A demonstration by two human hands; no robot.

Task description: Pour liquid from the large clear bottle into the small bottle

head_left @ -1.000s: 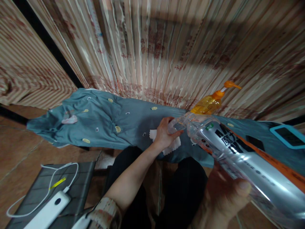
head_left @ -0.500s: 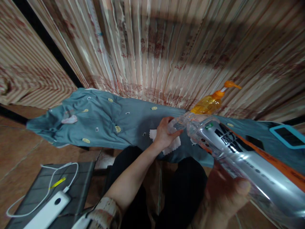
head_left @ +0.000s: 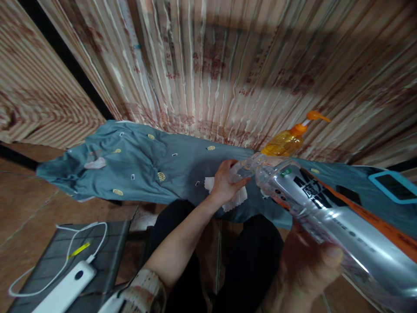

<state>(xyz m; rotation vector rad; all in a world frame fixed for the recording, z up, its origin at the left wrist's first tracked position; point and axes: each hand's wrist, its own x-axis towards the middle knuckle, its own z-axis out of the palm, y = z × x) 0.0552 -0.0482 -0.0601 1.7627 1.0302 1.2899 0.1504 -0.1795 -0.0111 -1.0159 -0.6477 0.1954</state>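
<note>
My right hand (head_left: 309, 261) is wrapped around a large plastic bottle (head_left: 345, 226) with a silver and orange label, close to the camera. It is tilted, its neck pointing left and away from me. My left hand (head_left: 224, 183) closes its fingers on a small clear container (head_left: 240, 170) just left of that neck. Whether the two touch, or any liquid flows, I cannot make out. Under my left hand lies a white cloth (head_left: 240, 199) with zigzag edges. Behind both stands a pump bottle (head_left: 282, 143) of yellow liquid with an orange pump head.
A grey-green pineapple-print cloth (head_left: 182, 174) covers the narrow table. On its right lie a dark phone (head_left: 348, 194) and a blue-framed device (head_left: 395, 187). A white power bank (head_left: 67, 284) with a cable rests on a dark stool (head_left: 112, 243) at lower left. Striped curtains (head_left: 208, 69) hang behind.
</note>
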